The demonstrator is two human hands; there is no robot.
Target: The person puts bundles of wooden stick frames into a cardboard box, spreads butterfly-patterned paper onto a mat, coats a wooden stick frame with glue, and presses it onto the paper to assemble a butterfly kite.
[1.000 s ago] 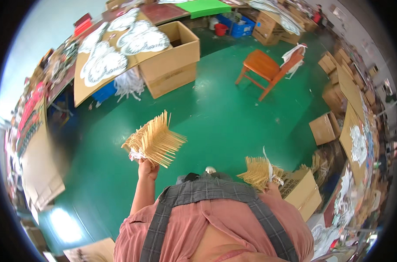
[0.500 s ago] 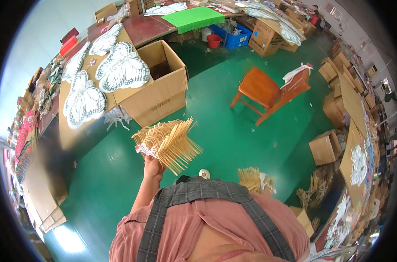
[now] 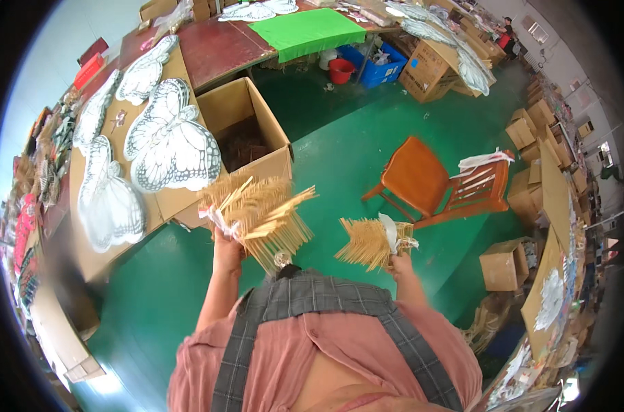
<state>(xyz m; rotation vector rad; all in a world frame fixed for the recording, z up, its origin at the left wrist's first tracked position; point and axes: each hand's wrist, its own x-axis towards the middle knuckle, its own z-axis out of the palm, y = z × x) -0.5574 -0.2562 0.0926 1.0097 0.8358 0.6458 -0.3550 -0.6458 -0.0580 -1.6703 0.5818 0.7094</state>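
A long dark-red table (image 3: 216, 48) runs along the top of the view, with a bright green sheet (image 3: 305, 31) spread on its right end. Against the table's near edge stands an open brown cardboard box (image 3: 247, 134), square-walled, with dark, loose stuff heaped in its bottom; what it is cannot be told. Flat white butterfly cutouts (image 3: 171, 147) with black-lined wings lie over cardboard sheets beside the box's left wall. Under the table's right end sit a blue crate (image 3: 380, 65) and a small red bucket (image 3: 339, 70). On the glossy green floor (image 3: 339, 151), an orange wooden chair (image 3: 432, 182) stands with white wrapping on its slatted back.

The left hand (image 3: 226, 244) is clamped on the tied end of a large bundle of straw-coloured sticks (image 3: 267, 213), thin and stiff, fanning out in front of the box's near corner. The right hand (image 3: 401, 259) is closed on a smaller bundle of sticks (image 3: 370, 242), bound with white strip. The hands are apart, the bundles not touching.
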